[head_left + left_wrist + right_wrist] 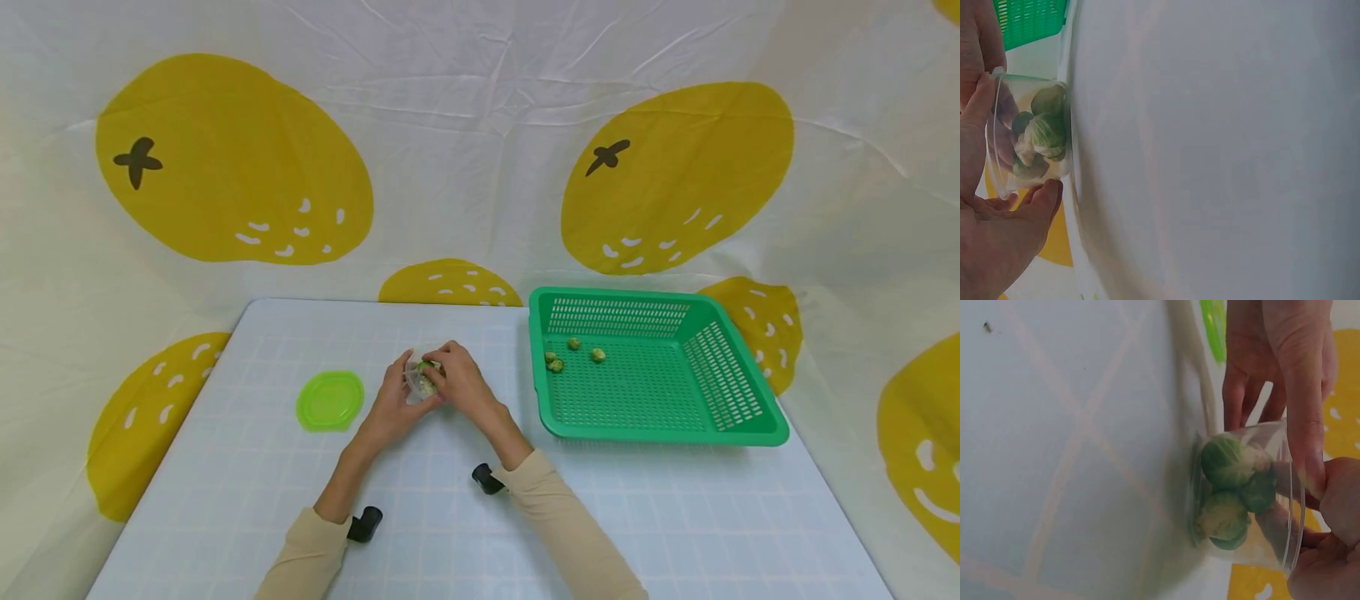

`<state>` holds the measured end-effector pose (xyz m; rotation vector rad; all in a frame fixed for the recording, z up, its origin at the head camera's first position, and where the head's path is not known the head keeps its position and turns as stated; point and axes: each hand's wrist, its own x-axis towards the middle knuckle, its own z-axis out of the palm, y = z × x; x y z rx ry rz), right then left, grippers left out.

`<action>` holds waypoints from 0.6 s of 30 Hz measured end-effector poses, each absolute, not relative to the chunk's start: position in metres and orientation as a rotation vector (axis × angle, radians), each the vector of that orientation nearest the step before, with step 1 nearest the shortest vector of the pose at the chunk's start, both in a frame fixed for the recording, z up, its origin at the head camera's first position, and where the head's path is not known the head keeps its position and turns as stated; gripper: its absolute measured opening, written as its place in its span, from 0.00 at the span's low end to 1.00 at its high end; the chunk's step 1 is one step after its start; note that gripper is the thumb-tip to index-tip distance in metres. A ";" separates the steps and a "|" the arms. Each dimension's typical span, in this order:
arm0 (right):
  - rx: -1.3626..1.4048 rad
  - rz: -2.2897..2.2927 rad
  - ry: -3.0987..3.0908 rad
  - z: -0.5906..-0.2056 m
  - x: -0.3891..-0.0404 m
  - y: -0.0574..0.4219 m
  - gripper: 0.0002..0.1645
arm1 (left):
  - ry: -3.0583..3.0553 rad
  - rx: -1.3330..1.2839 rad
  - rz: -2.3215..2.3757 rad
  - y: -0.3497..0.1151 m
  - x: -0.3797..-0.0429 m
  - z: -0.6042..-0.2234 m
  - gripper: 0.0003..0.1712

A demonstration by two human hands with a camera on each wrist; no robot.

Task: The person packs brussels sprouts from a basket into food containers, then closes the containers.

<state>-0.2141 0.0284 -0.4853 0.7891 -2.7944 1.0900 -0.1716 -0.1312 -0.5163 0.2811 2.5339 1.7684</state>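
Observation:
My left hand [392, 410] grips a small clear plastic tub [1029, 184] that stands on the table, thumb at the rim and fingers against the side. Several green Brussels sprouts [1225, 459] lie in the bottom, seen through the wall. From above, my right hand [463, 379] dips its fingers into the tub. They pinch a sprout [1259, 490] among the others, seen blurred through the plastic. A bright green lid [330, 402] lies flat on the table, left of the tub.
On the right of the table stands a green perforated basket [660, 435], with several Brussels sprouts [597, 355] near its left end. The pale checked tabletop [450, 533] meets a white curtain [465, 183] printed with yellow fruit at the back.

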 end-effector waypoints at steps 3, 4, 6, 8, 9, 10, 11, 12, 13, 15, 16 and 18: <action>0.792 1.086 -2.794 -0.483 -0.213 0.028 0.15 | 2.543 0.294 1.756 -0.132 -0.172 -0.516 0.58; 0.794 1.093 -2.798 -0.482 -0.213 0.028 0.15 | 2.543 0.297 1.753 -0.132 -0.172 -0.516 0.58; 0.801 1.113 -2.808 -0.482 -0.212 0.028 0.16 | 2.549 0.299 1.743 -0.132 -0.172 -0.516 0.58; 0.804 1.140 -2.823 -0.481 -0.213 0.030 0.17 | 2.553 0.300 1.736 -0.132 -0.172 -0.517 0.58; 0.808 1.153 -2.829 -0.481 -0.213 0.030 0.18 | 2.555 0.299 1.734 -0.132 -0.172 -0.517 0.59; 0.815 1.171 -2.829 -0.481 -0.213 0.031 0.18 | 2.554 0.300 1.738 -0.132 -0.172 -0.517 0.59; 0.821 1.191 -2.828 -0.481 -0.213 0.032 0.19 | 2.561 0.311 1.736 -0.132 -0.171 -0.517 0.59; 0.828 1.211 -2.826 -0.481 -0.213 0.033 0.19 | 2.560 0.313 1.738 -0.132 -0.171 -0.517 0.59; 0.839 1.230 -2.821 -0.480 -0.213 0.034 0.19 | 2.558 0.316 1.741 -0.132 -0.172 -0.517 0.59; 0.857 1.267 -2.809 -0.478 -0.212 0.036 0.19 | 2.555 0.319 1.743 -0.132 -0.172 -0.517 0.59; 0.867 1.277 -2.803 -0.477 -0.212 0.037 0.19 | 2.554 0.318 1.743 -0.132 -0.172 -0.517 0.59; 0.883 1.280 -2.796 -0.474 -0.210 0.040 0.19 | 2.547 0.305 1.741 -0.132 -0.172 -0.516 0.59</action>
